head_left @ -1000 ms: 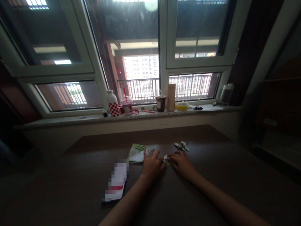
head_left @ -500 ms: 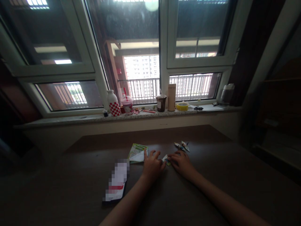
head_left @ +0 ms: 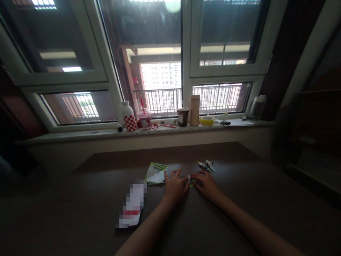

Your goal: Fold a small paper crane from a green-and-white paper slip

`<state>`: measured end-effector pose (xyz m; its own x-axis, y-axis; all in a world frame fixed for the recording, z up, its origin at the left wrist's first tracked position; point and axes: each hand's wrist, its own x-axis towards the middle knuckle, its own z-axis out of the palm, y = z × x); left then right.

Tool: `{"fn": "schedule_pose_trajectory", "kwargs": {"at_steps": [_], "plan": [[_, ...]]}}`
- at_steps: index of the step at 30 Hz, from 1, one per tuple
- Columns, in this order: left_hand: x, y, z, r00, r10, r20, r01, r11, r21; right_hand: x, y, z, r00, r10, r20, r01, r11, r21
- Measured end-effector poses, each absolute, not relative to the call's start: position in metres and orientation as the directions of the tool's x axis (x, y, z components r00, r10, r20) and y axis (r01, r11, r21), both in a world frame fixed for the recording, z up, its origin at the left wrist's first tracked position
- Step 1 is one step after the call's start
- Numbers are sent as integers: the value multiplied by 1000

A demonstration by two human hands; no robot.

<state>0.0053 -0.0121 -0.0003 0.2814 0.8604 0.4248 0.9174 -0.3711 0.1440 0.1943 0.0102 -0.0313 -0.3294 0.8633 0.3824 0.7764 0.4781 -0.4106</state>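
On the brown table, a small folded piece of paper (head_left: 190, 182), white with blue and yellow-green print, lies between my two hands. My left hand (head_left: 175, 185) grips its left side with the fingertips, the other fingers spread. From the right, the fingers of my right hand (head_left: 205, 183) pinch the opposite edge, so much of the paper is covered. Just beyond my right hand lie some folded paper figures (head_left: 206, 166) with pointed tips. Left of my left hand are green-and-white printed sheets (head_left: 156, 173), near its outstretched finger.
A phone-like object (head_left: 131, 206), partly pixelated, lies left of my left forearm. Along the windowsill (head_left: 101, 134) stand a checkered bottle (head_left: 129, 117), a pink drink cup (head_left: 144, 119), a brown cup (head_left: 183, 116), a tan flask (head_left: 195, 111), yellow tape (head_left: 207, 121) and black-handled scissors (head_left: 225, 123).
My left hand has shifted slightly right, closer to my right hand. Less of the small paper shows between them, and it looks more bunched or folded.
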Motion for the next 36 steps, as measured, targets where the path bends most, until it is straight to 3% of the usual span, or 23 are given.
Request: {"fn": "schedule_pose_trajectory", "kwargs": {"at_steps": [9,25,36], "plan": [[5,-9,-4,262,872,413,924,-350,154,188,3,-27,-324,875,359,867,427,-257],[5,-12,0,244,879,410,934,-327,144,191,-4,-12,-265,877,401,865,400,-303],[5,-14,-1,233,878,419,936,-320,149,192,-8,-7,-224,883,413,907,344,-245]]}}
